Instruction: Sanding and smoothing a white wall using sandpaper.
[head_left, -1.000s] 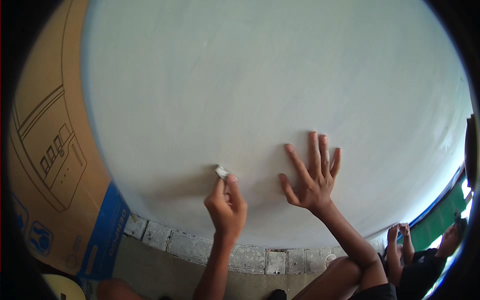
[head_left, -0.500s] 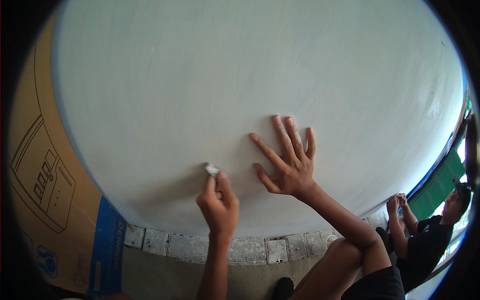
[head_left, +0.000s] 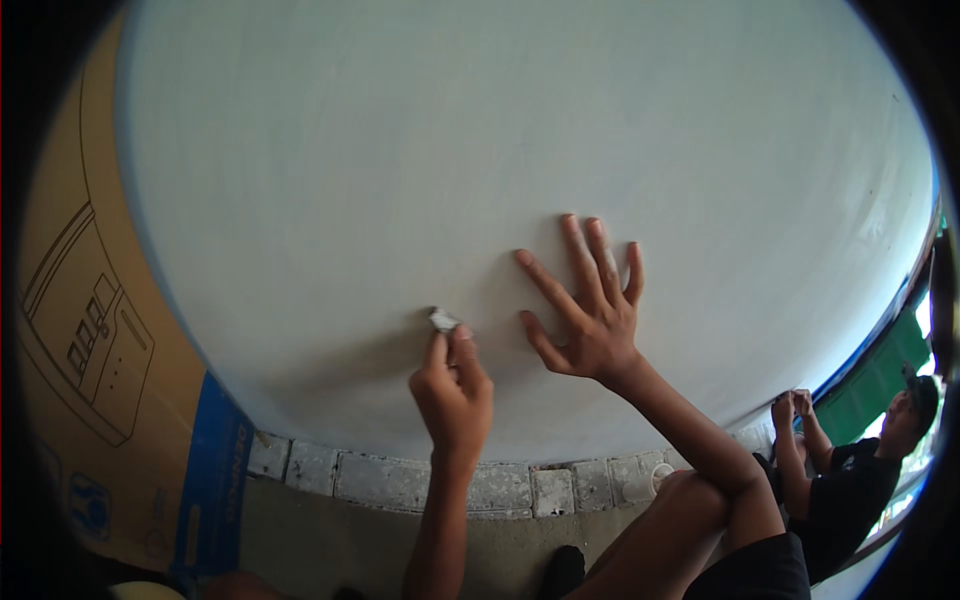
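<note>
Pale grey-white paint, or something like it, covers the broad wall (head_left: 400, 150) that these two bare hands are working against, from where I stand. The left hand (head_left: 452, 400), just under the middle at six o'clock, has a narrow pinch on a small pale scrap (head_left: 441, 320), thumb on one side and curled fingers on the other. The scrap sits at twelve o'clock from that hand, up against the wall or very near it; I can't be sure it touches. Pinching it so low leaves its upper end sticking out, presumably so that edge can reach the surface without the knuckles getting in the way.

At two o'clock from the left hand, the right hand (head_left: 597, 335) holds nothing: fingers spread wide, palm side to the wall, probably as a brace for the leaning body. A bent knee (head_left: 690, 500) rises at five o'clock, suggesting a low crouch that brings this part of the wall within easy reach.

Grey bricks (head_left: 380, 480) edge the wall's foot around six o'clock, with a white cup (head_left: 636, 488) near the knee. A tall cardboard box (head_left: 70, 250) stands toward nine. At four o'clock, a co-worker (head_left: 845, 490) in black has both hands close together; what's between them is too small to tell.
</note>
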